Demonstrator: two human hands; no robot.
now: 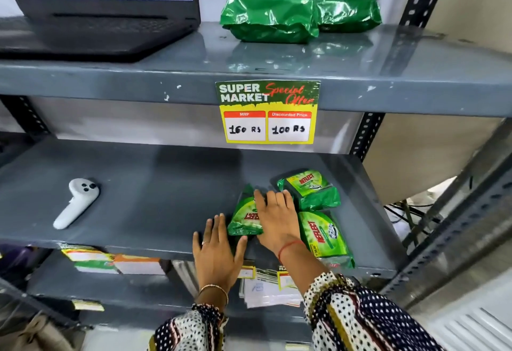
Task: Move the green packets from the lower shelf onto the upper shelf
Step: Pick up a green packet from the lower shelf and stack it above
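Note:
Three green packets lie on the lower shelf: one under my right hand, one behind it to the right, one at the front right edge. My right hand rests flat on the left packet, fingers spread over it. Just left of that packet's front corner is my left hand, open and palm down at the shelf's front edge. Two larger green packets sit side by side on the upper shelf.
An open laptop fills the upper shelf's left half. A white controller lies on the lower shelf at left. A price label hangs from the upper shelf's front edge. Papers and labels lie on a shelf below.

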